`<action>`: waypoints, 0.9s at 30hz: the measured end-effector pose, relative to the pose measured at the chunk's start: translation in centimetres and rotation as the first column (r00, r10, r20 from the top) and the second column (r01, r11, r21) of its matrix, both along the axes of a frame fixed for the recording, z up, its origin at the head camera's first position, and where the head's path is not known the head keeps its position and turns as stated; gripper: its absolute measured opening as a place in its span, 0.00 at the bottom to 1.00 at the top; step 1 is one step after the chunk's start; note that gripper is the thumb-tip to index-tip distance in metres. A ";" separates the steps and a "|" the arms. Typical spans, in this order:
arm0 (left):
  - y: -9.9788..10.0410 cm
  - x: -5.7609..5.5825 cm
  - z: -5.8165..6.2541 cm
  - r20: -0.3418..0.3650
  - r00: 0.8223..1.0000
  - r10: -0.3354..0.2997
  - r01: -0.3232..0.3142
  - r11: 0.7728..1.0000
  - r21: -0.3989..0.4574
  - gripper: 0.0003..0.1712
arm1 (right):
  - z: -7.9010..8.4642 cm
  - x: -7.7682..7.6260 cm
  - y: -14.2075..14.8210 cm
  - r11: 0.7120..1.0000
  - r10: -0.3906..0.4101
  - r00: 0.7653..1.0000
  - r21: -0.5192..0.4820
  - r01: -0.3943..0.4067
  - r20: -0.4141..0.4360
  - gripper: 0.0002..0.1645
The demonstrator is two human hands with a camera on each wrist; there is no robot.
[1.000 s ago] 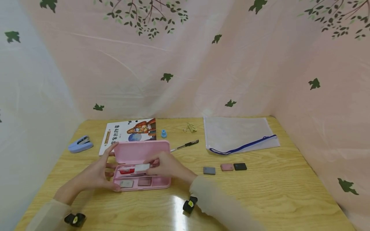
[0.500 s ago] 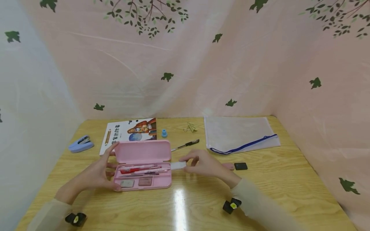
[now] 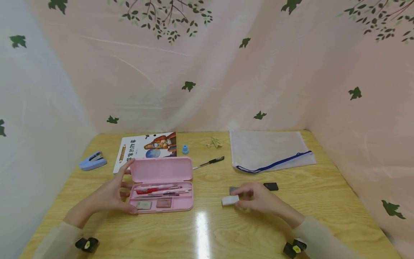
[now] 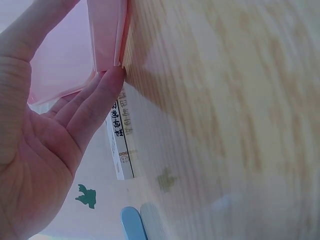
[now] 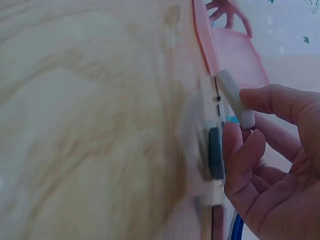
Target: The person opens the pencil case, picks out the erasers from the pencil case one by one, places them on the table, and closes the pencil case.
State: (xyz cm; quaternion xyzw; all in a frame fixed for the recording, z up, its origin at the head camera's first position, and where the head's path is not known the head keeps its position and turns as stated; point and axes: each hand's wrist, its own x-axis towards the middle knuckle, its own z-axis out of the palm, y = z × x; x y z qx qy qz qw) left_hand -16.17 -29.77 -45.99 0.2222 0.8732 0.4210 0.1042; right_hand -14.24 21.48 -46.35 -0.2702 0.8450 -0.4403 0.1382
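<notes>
A pink pencil case (image 3: 161, 170) lies with its lid raised, holding several pens (image 3: 160, 190), a pale eraser (image 3: 143, 205) and a brownish-pink eraser (image 3: 163, 203). My left hand (image 3: 108, 194) grips its left end, thumb at the front corner and fingers by the lid. To the right of the case, my right hand (image 3: 260, 198) pinches a white eraser (image 3: 230, 200) between thumb and fingers. Just behind that eraser sits a grey eraser (image 3: 233, 190), partly covered. A pink eraser (image 5: 218, 222) shows in the right wrist view; the hand hides it in the head view.
Right of the hand is a black eraser (image 3: 271, 186). Farther back lie a mesh zip pouch (image 3: 268, 147), a pen (image 3: 210, 162), a binder clip (image 3: 215, 142) and a small blue cone-shaped thing (image 3: 185, 149). A book (image 3: 145, 147) and a blue stapler (image 3: 92, 160) are at left.
My right hand has taken the white eraser out of the pencil case and carried it right, to in front of the grey eraser. The left hand stays on the case.
</notes>
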 end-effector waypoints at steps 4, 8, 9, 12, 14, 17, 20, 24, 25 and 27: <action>-0.1 0.0 -0.1 -0.004 1.000 0.004 -0.004 1.000 -0.004 0.85 | -0.4 0.4 1.1 1.000 0.011 1.000 -0.009 -0.010 0.020 0.17; -0.1 0.1 -0.2 0.003 1.000 0.013 -0.013 1.000 -0.007 0.85 | -0.8 0.5 1.7 1.000 0.016 1.000 0.006 -0.016 -0.004 0.15; -0.1 0.1 -0.2 0.005 1.000 0.013 -0.013 1.000 -0.007 0.85 | -0.8 0.6 1.7 1.000 0.016 1.000 0.007 -0.016 -0.010 0.15; 0.0 0.2 -0.1 0.004 1.000 0.009 -0.009 1.000 0.000 0.84 | -1.0 0.7 1.8 1.000 0.017 1.000 0.001 -0.017 -0.025 0.15; 0.0 0.2 -0.1 -0.001 1.000 -0.001 0.001 1.000 0.005 0.84 | -1.1 0.7 1.9 1.000 0.019 0.999 0.006 -0.019 -0.043 0.15; 0.0 0.2 -0.1 -0.003 1.000 -0.004 0.004 1.000 0.002 0.83 | -1.4 0.7 2.0 1.000 0.017 0.999 0.013 -0.016 -0.047 0.15; 0.0 0.2 -0.1 0.004 1.000 0.001 0.000 1.000 -0.001 0.83 | -1.5 0.6 2.1 1.000 0.016 0.999 0.017 -0.015 -0.033 0.15; 0.1 0.2 0.1 0.005 1.000 0.006 -0.006 1.000 -0.008 0.83 | -1.5 0.5 2.2 1.000 -0.009 1.000 0.022 0.008 0.017 0.16; 0.1 0.1 0.1 0.004 1.000 0.008 -0.008 1.000 -0.011 0.83 | -1.4 0.5 2.2 1.000 -0.015 0.999 0.019 0.014 0.032 0.16; 0.1 0.1 0.1 0.002 1.000 0.006 -0.006 1.000 -0.018 0.82 | -1.3 0.5 2.2 1.000 -0.026 0.997 0.016 0.025 0.069 0.15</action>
